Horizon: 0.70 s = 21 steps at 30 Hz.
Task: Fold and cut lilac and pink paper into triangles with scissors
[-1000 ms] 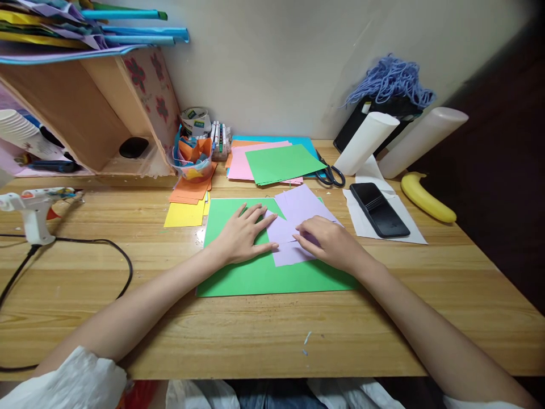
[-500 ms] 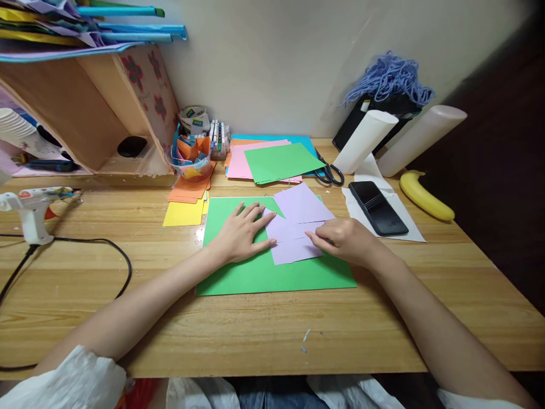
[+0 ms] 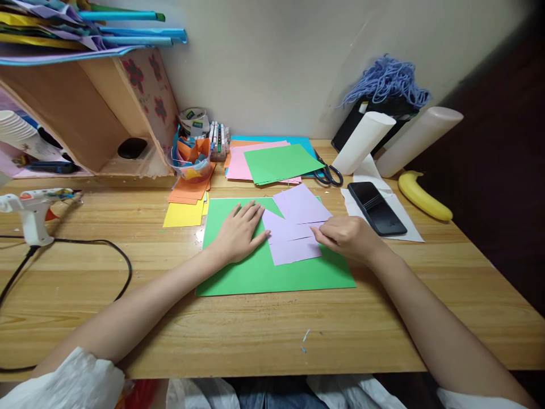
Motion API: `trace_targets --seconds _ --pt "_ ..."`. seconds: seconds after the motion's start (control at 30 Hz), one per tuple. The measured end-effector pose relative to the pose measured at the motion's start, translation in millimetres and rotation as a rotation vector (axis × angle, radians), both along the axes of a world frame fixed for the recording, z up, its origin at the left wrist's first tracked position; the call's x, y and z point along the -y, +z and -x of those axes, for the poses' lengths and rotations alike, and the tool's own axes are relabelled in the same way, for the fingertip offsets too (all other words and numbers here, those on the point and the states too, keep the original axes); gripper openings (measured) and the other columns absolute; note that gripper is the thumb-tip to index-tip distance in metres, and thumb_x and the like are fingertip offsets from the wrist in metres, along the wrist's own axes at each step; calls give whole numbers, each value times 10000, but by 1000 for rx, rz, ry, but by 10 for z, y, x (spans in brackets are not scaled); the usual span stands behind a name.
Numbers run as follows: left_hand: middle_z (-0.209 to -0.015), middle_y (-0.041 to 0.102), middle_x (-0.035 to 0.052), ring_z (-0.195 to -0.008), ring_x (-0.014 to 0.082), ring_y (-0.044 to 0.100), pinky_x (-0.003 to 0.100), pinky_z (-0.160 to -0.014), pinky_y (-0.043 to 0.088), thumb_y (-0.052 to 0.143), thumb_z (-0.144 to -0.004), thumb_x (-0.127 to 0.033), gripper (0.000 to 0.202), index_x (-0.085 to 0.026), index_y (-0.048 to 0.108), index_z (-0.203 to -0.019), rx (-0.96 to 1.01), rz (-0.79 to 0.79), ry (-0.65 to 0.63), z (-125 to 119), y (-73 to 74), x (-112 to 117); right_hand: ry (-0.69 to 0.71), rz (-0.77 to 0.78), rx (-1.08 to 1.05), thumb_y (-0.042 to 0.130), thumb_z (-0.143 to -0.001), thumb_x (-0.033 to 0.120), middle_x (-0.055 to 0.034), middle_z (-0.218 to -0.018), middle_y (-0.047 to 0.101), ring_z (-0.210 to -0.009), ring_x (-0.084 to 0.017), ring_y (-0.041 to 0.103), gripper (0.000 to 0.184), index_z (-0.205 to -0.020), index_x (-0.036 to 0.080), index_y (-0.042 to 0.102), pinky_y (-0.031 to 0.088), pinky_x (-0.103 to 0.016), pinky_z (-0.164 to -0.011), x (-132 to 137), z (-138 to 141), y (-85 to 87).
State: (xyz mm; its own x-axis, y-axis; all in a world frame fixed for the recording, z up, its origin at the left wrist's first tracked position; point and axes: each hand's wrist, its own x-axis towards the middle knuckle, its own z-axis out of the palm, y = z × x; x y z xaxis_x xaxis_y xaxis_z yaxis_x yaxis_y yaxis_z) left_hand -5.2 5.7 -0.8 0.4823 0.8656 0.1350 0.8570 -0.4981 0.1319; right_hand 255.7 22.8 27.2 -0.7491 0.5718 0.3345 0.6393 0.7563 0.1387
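Several light purple paper pieces [image 3: 293, 253] lie overlapping, slightly fanned, on a large green sheet [image 3: 255, 278]. My left hand [image 3: 240, 234] rests flat on the green sheet with fingers spread, its thumb tip reaching the left edge of the purple pieces. At their right edge, my right hand [image 3: 343, 236] is closed, fingers curled, with thumb and forefinger at the ends of the middle purple pieces. Its other fingertips are hidden beneath the hand.
Behind are stacked coloured sheets [image 3: 281, 162] and black-handled scissors [image 3: 330, 175]. A phone [image 3: 377, 209], white rolls [image 3: 364, 142] and a banana [image 3: 426, 196] are at right. A glue gun [image 3: 34, 216] with its cable, a scrap cup [image 3: 191, 162] and yellow paper [image 3: 184, 213] are at left.
My left hand has drawn back a little to the left, its fingers coming off most of the purple paper. My right hand has shifted slightly right along the purple pieces' edge.
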Motion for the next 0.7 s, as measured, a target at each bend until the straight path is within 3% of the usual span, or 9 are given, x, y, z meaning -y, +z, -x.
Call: trace_targets --seconds 0.07,0.17,0.3,0.43,0.57,0.7 --pt "-1398 372 106 -1321 237 258 424 -1095 179 223 -890 -527 617 -122 349 -1339 -3 -3 -2 1 0 -2 -46 -51 -46 413 -886 259 -8 -429 511 -430 -122 454 446 -450 190 480 274 -286 -459 -12 -12 2" --pt "-1408 355 111 -1327 235 245 414 -1103 163 234 -889 -524 627 -106 341 -1343 -4 4 -10 4 -2 -5 -81 28 -90 423 -888 273 -25 -525 564 -509 -135 510 380 -541 182 546 332 -272 -500 -31 9 -27" --pt "-1419 336 112 -1328 234 242 418 -1106 153 255 -887 -521 629 -103 329 -1351 9 14 -30 5 6 -4 -24 217 -111 442 -887 269 -55 -732 628 -707 -167 574 221 -851 179 640 407 -264 -602 -55 86 -138" --pt "-1423 339 70 -1327 210 254 429 -1102 151 271 -894 -494 576 -174 296 -1373 36 43 -138 -3 41 0 10 265 -90 411 -896 252 -76 -843 601 -775 -184 555 277 -1093 196 598 426 -287 -669 -54 162 -232" --pt "-1424 338 45 -1312 192 289 433 -1106 117 290 -897 -468 535 -233 284 -1378 39 85 -288 -9 71 -8 -15 284 -55 408 -886 245 -75 -834 562 -757 -197 529 321 -1171 203 549 421 -303 -658 -35 234 -235" --pt "-1418 351 39 -1307 209 295 444 -1104 109 301 -885 -490 553 -239 289 -1378 32 83 -296 -21 69 -12 -39 284 -20 396 -892 251 -68 -816 544 -743 -192 520 313 -1165 199 541 407 -294 -645 -34 280 -201"
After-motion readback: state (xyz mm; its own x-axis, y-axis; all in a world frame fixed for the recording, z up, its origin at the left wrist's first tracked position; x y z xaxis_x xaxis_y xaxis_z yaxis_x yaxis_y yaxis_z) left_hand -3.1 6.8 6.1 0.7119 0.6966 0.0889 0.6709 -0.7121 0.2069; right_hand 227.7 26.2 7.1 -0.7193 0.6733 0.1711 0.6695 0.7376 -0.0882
